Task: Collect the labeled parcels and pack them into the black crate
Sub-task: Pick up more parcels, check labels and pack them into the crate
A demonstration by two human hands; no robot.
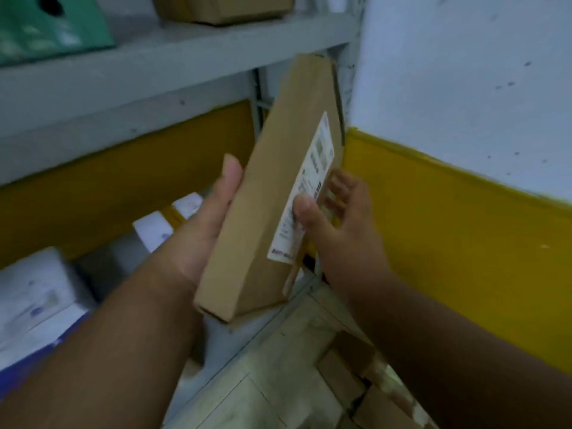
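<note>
A flat brown cardboard parcel (272,193) with a white shipping label (305,193) is held tilted on edge in front of the grey shelf. My left hand (204,224) grips its left side, thumb up along the edge. My right hand (337,218) holds the right side, thumb pressed on the label and fingers behind the parcel. The black crate is not in view.
A grey metal shelf (148,72) carries a brown box (223,7) and a green box (46,26) above. White packages (40,298) lie on the lower shelf at left. More cardboard boxes (356,373) sit on the tiled floor below. A white and yellow wall (464,212) is close on the right.
</note>
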